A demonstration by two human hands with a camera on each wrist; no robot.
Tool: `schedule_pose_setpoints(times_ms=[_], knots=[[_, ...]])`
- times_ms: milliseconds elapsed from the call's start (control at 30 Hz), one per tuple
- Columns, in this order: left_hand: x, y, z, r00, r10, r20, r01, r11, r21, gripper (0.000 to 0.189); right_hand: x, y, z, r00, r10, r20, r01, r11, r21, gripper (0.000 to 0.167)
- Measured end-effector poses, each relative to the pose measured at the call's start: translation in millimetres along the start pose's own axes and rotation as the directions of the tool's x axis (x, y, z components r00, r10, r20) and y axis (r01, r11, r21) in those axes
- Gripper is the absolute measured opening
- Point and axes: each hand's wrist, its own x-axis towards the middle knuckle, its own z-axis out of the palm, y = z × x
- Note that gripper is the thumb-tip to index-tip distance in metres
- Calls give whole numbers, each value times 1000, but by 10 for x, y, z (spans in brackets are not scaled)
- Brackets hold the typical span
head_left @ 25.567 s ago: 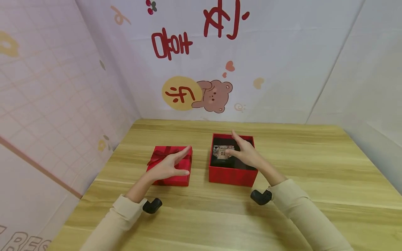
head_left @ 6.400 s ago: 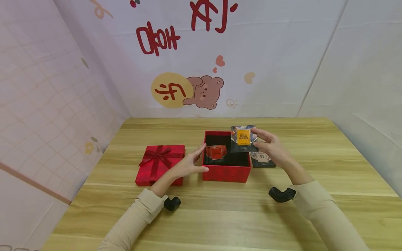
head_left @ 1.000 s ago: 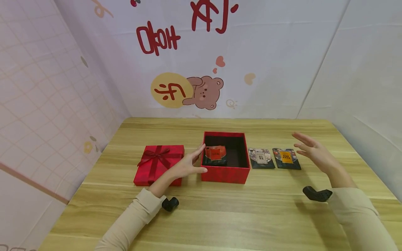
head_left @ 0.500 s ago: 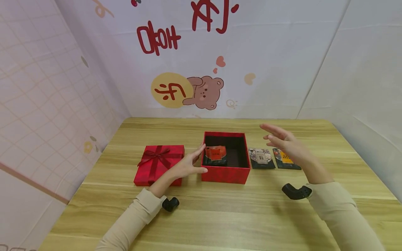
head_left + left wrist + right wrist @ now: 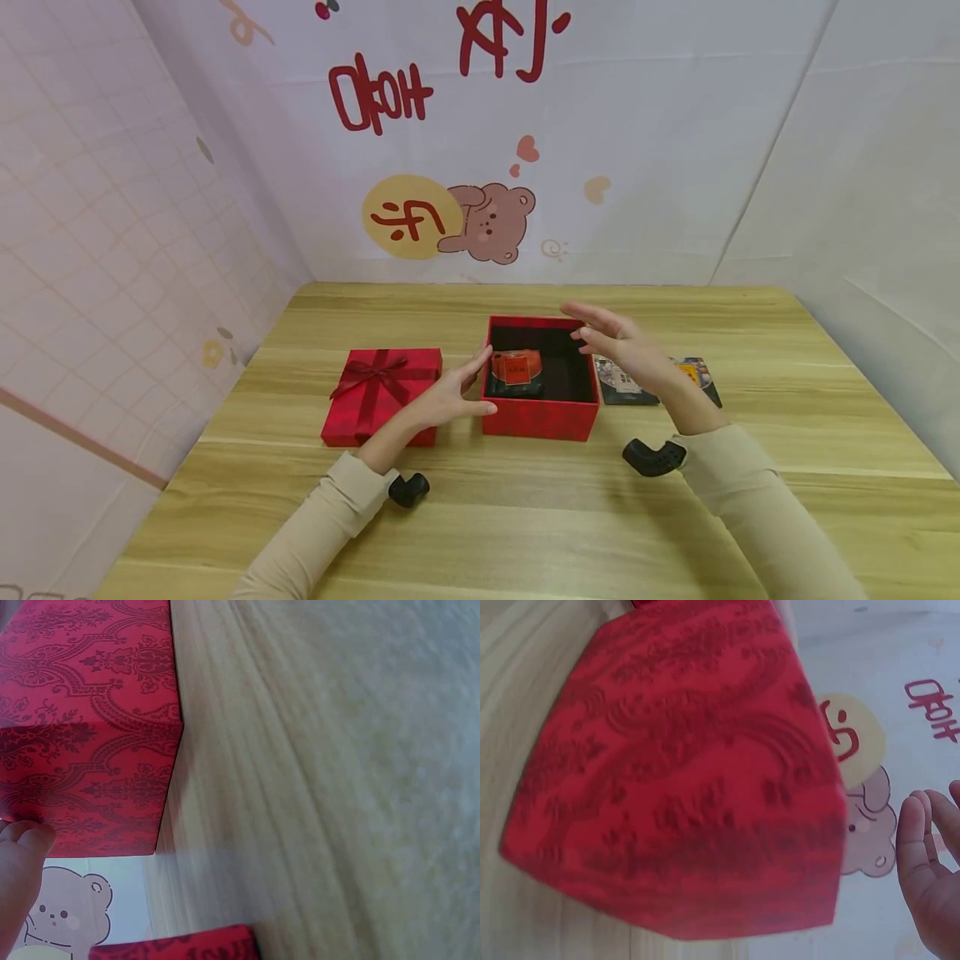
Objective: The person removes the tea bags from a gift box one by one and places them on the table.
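On the table a lidless red gift box [image 5: 538, 419] with a black inside holds a black and red sachet [image 5: 517, 372] in its left part. My left hand [image 5: 447, 396] rests against the box's left side with fingers and thumb spread; its fingertips touch the patterned red wall in the left wrist view. My right hand [image 5: 626, 346] hovers over the box's right rim, holding nothing, fingers loosely extended. Below it, partly hidden by the hand and wrist, lie a sachet with a pale label [image 5: 618, 383] and a sachet with a yellow label [image 5: 701, 379].
The red gift-box lid [image 5: 408, 375], tied with a dark red ribbon bow [image 5: 372, 372], lies left of the box, partly behind my left wrist. A printed white backdrop [image 5: 645, 125] stands behind the wooden table [image 5: 525, 517].
Two sachets have come out of the box and lie to its right, the yellow-labelled one placed last. In the last second my right hand has moved left from there to the box; my left hand stays put.
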Motion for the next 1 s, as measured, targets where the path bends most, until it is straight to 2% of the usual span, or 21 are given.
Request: schedule_pose_setpoints(times_ms=[200,433,600,667,767,1000], knots=[[13,-21,5,1000,-4,-5,4,1000,16,83,97,31,140,1000,21,9,-21,1000,0,48],[23,-17,4,1000,-2,0,2,1000,-8,83,191,63,290,999,44,6,-44,999,-20,45],[72,-225,6,1000,10,-12,-10,1000,-2,85,253,90,408,998,59,-12,-60,986,-154,43],[90,-306,6,1000,18,-15,-18,1000,-2,86,275,122,451,997,77,-18,-79,972,-221,43],[89,-320,5,1000,27,-13,-27,1000,-15,87,305,178,511,995,92,-36,-99,935,-341,43],[95,-328,-4,999,40,-7,-40,999,-10,89,354,212,588,997,48,-56,-71,846,-529,42]])
